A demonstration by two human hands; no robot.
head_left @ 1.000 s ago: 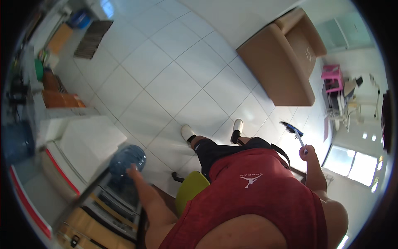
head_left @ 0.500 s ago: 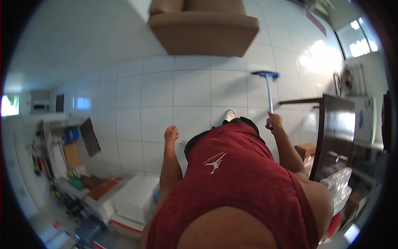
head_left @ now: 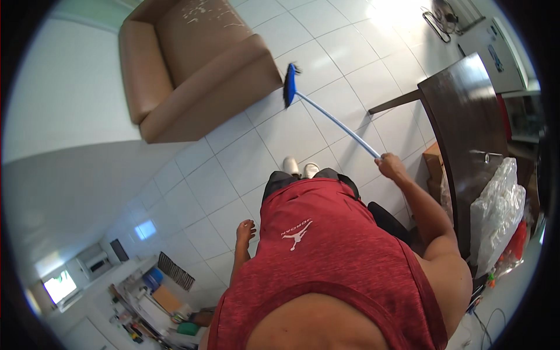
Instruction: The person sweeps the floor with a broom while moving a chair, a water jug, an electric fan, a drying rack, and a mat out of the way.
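Note:
My right hand (head_left: 392, 167) is closed around the pale handle of a broom (head_left: 338, 121). Its blue head (head_left: 291, 85) with dark bristles is at the far end, turned sideways beside the corner of a brown sofa (head_left: 210, 79). Whether the bristles touch the floor I cannot tell. My left hand (head_left: 246, 229) hangs at my left side, fingers loosely bent and a little apart, with nothing in it. Both my shoes (head_left: 290, 165) show beneath the red shirt, on the white tiles (head_left: 245, 151).
A dark wooden table (head_left: 461, 116) stands close on my right, one leg jutting toward the broom. Clear plastic wrapping (head_left: 496, 210) and a cardboard box (head_left: 433, 163) are beside it. Cables (head_left: 440, 23) lie at the far right. A cluttered shelf (head_left: 146, 303) is at the lower left.
The view has turned, and the sofa now shows at the upper left. The broom head has swung left toward the sofa's corner. My right hand still grips the handle.

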